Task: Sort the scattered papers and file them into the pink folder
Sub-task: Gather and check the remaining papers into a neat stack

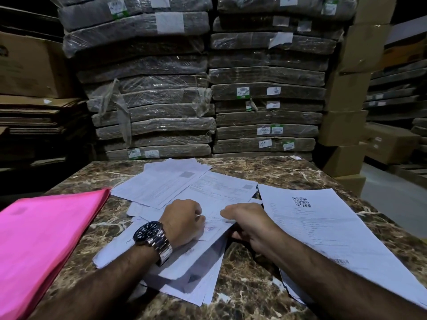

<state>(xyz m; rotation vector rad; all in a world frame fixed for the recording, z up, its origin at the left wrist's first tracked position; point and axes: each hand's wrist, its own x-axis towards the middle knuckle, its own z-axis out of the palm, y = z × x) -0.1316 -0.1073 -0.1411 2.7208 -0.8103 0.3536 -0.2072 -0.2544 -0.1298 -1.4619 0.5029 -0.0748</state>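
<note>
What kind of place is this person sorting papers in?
Most likely a warehouse or stockroom: tall stacks of shrink-wrapped, labelled bundles rise behind the marble table, with cardboard boxes and flattened cartons stacked at either side.

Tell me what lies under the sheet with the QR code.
Edges of more white sheets peek out at its near-left corner, lying on the marble table. How many lie beneath, and what is printed on them, is covered by the QR-code sheet.
</note>
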